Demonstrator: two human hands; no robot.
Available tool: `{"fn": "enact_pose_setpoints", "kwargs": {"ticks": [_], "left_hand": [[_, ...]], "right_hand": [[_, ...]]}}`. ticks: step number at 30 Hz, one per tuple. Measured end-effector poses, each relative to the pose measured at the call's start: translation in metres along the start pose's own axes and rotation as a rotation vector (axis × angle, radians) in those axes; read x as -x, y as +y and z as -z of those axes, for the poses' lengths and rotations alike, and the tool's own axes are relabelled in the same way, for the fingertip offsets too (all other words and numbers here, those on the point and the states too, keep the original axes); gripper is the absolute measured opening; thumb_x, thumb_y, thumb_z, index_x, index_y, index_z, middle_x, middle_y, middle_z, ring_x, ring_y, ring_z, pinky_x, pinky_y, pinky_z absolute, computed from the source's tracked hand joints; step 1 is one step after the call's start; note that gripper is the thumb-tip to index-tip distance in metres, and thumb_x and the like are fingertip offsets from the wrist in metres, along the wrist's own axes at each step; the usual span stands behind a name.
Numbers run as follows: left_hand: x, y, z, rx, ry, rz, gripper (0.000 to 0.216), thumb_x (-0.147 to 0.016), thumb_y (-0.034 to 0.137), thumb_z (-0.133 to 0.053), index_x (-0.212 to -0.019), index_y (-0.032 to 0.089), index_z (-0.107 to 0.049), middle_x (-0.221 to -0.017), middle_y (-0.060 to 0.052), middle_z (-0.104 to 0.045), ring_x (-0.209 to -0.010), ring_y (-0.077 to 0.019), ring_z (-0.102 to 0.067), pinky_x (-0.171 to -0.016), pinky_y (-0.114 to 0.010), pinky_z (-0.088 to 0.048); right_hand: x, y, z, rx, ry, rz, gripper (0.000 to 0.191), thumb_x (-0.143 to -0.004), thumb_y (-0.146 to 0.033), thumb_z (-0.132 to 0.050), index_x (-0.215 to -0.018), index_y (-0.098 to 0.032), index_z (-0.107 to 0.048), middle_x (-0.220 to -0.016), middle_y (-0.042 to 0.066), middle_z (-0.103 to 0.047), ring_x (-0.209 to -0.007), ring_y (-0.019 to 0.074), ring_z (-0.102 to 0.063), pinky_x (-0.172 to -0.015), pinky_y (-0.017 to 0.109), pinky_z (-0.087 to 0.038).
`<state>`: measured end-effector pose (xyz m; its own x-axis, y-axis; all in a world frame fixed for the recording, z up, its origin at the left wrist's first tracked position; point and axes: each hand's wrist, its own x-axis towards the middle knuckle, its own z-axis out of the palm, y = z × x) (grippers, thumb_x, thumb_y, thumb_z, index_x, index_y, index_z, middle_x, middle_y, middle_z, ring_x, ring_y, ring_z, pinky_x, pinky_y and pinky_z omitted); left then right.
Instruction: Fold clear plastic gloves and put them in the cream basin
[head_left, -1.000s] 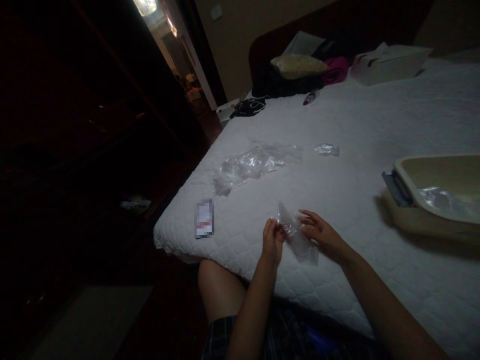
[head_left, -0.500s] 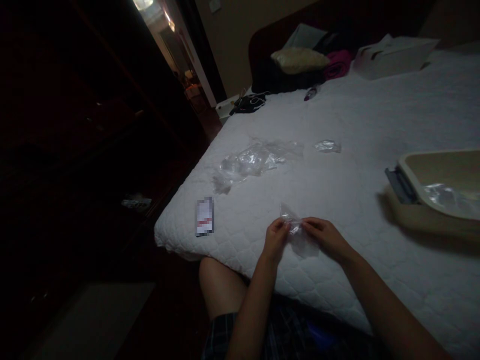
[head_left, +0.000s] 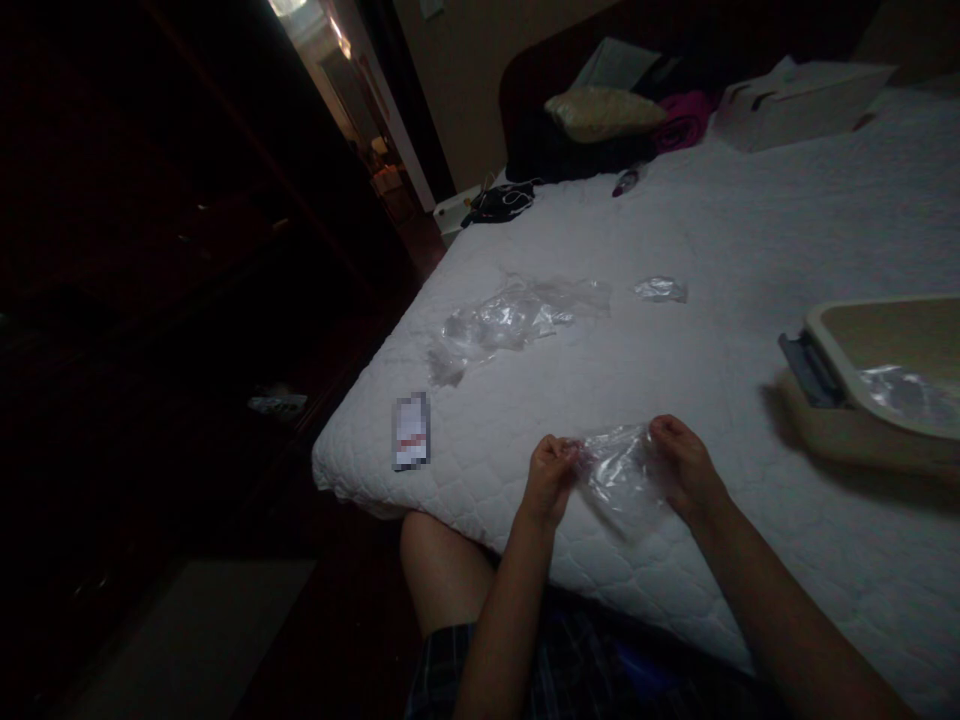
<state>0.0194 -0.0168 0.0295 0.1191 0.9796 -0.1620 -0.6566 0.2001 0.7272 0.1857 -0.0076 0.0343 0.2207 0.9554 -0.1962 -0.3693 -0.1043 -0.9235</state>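
Note:
A clear plastic bag [head_left: 621,468] is stretched between my two hands, just above the front edge of a white quilted bed [head_left: 495,430]. My left hand [head_left: 553,478] pinches its left end between thumb and fingers. At the opposite end, my right hand [head_left: 684,468] grips the upper corner, with the film lying against the fingers. Farther back on the bed lies a spread of crumpled clear plastic bags [head_left: 502,322], and a smaller folded plastic bag [head_left: 660,290] sits to the right of them.
On the right stands a cream bin [head_left: 832,430] with a grey handle clip and clear plastic inside. A phone-like object [head_left: 412,432], blurred out, lies near the left edge. At the back are a white box [head_left: 806,108], a pale cushion [head_left: 604,114] and a magenta roll [head_left: 682,120].
My right hand has moved right, away from my left, and the plastic bag is now spread wide between them. My left hand has stayed nearly in place.

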Motion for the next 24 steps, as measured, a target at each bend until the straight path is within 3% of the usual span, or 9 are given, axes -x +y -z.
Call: {"fn": "enact_pose_setpoints", "kwargs": {"ticks": [4,7,9,13,17,19,24], "left_hand": [[0.0,0.002,0.002,0.021,0.068,0.011,0.035,-0.054,0.024,-0.08,-0.069,0.018,-0.049,-0.063,0.005,-0.053,-0.053,-0.0063,-0.049,-0.052,-0.019,-0.037],[-0.004,0.0,0.004,0.082,0.156,0.012,0.029,-0.056,0.02,-0.077,-0.072,0.017,-0.053,-0.063,0.005,-0.054,-0.055,-0.0065,-0.051,-0.054,-0.018,-0.038],[-0.006,0.0,0.006,0.125,0.183,0.017,0.021,-0.06,0.019,-0.073,-0.073,0.016,-0.057,-0.067,0.002,-0.057,-0.06,-0.0082,-0.055,-0.059,-0.019,-0.041],[-0.01,0.001,0.005,0.169,0.247,0.04,0.013,-0.067,0.023,-0.064,-0.077,0.014,-0.063,-0.075,-0.003,-0.063,-0.071,-0.0142,-0.061,-0.069,-0.025,-0.045],[-0.01,0.003,0.005,0.203,0.241,0.063,0.017,-0.068,0.022,-0.061,-0.082,0.014,-0.066,-0.081,-0.006,-0.064,-0.077,-0.0166,-0.062,-0.072,-0.028,-0.046],[-0.01,0.003,0.006,0.212,0.237,0.068,0.018,-0.068,0.021,-0.06,-0.083,0.014,-0.066,-0.083,-0.006,-0.064,-0.077,-0.0168,-0.061,-0.072,-0.028,-0.046],[-0.011,0.001,0.009,0.24,0.195,0.078,0.022,-0.067,0.021,-0.058,-0.086,0.013,-0.065,-0.085,-0.006,-0.063,-0.074,-0.0147,-0.06,-0.07,-0.026,-0.045]], "right_hand": [[0.0,0.006,-0.002,0.257,0.246,0.242,0.029,-0.069,-0.041,-0.064,-0.09,-0.023,-0.053,-0.076,0.0,-0.054,-0.06,0.0127,-0.05,-0.053,0.026,-0.042],[0.007,0.01,-0.003,0.527,0.405,0.596,0.031,-0.076,-0.033,-0.054,-0.105,-0.021,-0.052,-0.106,0.01,-0.051,-0.085,0.0202,-0.055,-0.069,0.034,-0.048],[0.014,0.011,0.0,0.668,0.425,0.865,0.036,-0.074,-0.025,-0.051,-0.11,-0.019,-0.05,-0.116,0.014,-0.045,-0.101,0.0274,-0.05,-0.079,0.042,-0.046],[0.028,0.015,0.003,0.874,0.153,1.224,0.057,-0.064,-0.017,-0.05,-0.121,-0.022,-0.043,-0.124,0.013,-0.038,-0.115,0.0342,-0.04,-0.091,0.054,-0.038],[0.034,0.022,-0.002,1.02,-0.178,1.336,0.065,-0.063,-0.017,-0.051,-0.127,-0.027,-0.037,-0.131,0.01,-0.032,-0.119,0.0325,-0.037,-0.098,0.056,-0.032],[0.034,0.026,-0.005,1.074,-0.22,1.353,0.066,-0.065,-0.015,-0.052,-0.127,-0.029,-0.036,-0.133,0.008,-0.033,-0.12,0.0302,-0.038,-0.1,0.056,-0.03],[0.029,0.031,-0.007,1.124,-0.172,1.328,0.06,-0.072,-0.014,-0.056,-0.126,-0.031,-0.038,-0.133,0.008,-0.041,-0.123,0.0277,-0.039,-0.101,0.055,-0.029]]}}
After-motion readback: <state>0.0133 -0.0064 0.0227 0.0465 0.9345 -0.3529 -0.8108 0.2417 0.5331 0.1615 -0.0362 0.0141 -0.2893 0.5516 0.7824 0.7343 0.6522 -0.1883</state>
